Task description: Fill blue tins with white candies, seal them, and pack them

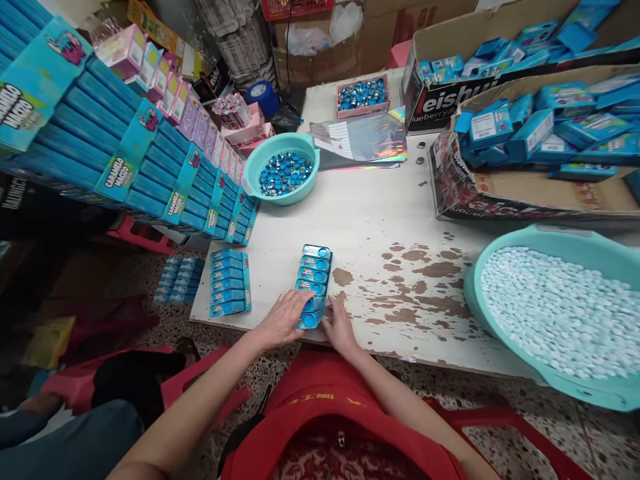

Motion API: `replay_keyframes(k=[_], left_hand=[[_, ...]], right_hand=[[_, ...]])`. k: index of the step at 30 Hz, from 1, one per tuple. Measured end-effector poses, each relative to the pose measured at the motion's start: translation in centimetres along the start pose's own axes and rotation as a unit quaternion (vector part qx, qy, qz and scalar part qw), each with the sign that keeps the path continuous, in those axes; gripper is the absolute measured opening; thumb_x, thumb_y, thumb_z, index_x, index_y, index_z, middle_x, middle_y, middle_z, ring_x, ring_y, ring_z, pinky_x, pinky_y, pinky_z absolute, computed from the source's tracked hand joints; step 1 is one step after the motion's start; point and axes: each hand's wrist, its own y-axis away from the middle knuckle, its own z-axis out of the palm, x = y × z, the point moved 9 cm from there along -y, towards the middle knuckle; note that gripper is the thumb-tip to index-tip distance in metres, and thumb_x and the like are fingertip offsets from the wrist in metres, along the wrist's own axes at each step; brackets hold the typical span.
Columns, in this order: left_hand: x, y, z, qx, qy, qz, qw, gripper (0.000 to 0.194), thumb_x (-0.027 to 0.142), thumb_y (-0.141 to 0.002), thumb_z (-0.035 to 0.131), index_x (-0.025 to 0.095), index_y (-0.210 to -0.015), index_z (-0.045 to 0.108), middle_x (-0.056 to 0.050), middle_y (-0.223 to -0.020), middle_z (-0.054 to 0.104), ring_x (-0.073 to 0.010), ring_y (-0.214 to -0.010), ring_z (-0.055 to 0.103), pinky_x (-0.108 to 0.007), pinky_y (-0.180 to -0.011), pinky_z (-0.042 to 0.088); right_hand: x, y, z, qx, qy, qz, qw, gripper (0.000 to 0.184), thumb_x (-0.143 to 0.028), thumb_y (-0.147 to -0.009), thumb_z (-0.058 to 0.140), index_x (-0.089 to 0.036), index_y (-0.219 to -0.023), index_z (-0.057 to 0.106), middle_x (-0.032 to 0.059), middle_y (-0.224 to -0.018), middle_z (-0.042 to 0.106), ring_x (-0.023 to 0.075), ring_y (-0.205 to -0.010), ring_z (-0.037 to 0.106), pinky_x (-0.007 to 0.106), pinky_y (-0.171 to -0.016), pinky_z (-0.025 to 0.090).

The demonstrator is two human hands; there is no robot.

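A row of several small blue candy boxes [314,273], each with a round recess in its face, lies near the front edge of the white table. My left hand [286,320] is closed over the row's near left side, its fingertips on the lower boxes. Against the near right side, my right hand [341,325] holds the row with bent fingers, partly hidden behind it. A display tray of blue candy boxes [230,283] sits to the left of my left hand.
Stacked blue cartons [120,160] rise at the left. Behind stands a turquoise basin [257,150] with blue-and-silver caps. At the right are a large basin [473,293] of pale candies and an open cardboard carton [465,175] of blue boxes. A person's sleeve [75,443] shows lower left.
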Motion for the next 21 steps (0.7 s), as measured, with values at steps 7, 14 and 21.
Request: replay_keyframes(k=[7, 14, 21], left_hand=[[-0.6, -1.4, 1.7, -0.05, -0.116, 0.054, 0.991, 0.084, 0.013, -0.072, 0.052, 0.02, -0.146, 0.014, -0.013, -0.142, 0.037, -0.0291, -0.13, 0.03, -0.048, -0.104, 0.03], [0.9, -1.6, 3.6, 0.054, -0.212, 0.141, 0.966, 0.053, 0.013, -0.083, 0.043, 0.013, -0.136, 0.039, -0.017, -0.138, 0.042, -0.0287, -0.132, 0.032, -0.049, -0.109, 0.024], [0.8, -0.7, 3.2, 0.142, -0.205, 0.223, 0.942, 0.045, 0.011, -0.087, 0.042, 0.01, -0.131, 0.044, -0.019, -0.136, 0.046, -0.032, -0.137, 0.025, -0.057, -0.107, 0.026]], right_hand=[[0.4, 0.0, 1.8, -0.046, 0.037, 0.003, 0.998, 0.061, -0.015, -0.081, 0.042, -0.013, -0.141, 0.031, 0.0201, -0.129, 0.041, 0.0304, -0.12, 0.047, 0.049, -0.099, 0.04], [0.4, 0.3, 2.0, -0.045, 0.03, -0.001, 0.999, 0.074, -0.004, -0.07, 0.04, -0.018, -0.141, 0.029, 0.0156, -0.123, 0.042, 0.0278, -0.116, 0.048, 0.048, -0.097, 0.043], [0.4, 0.4, 2.0, -0.036, 0.038, -0.003, 0.999, 0.07, -0.009, -0.076, 0.04, -0.018, -0.143, 0.025, 0.0162, -0.124, 0.04, 0.0285, -0.118, 0.046, 0.049, -0.098, 0.042]])
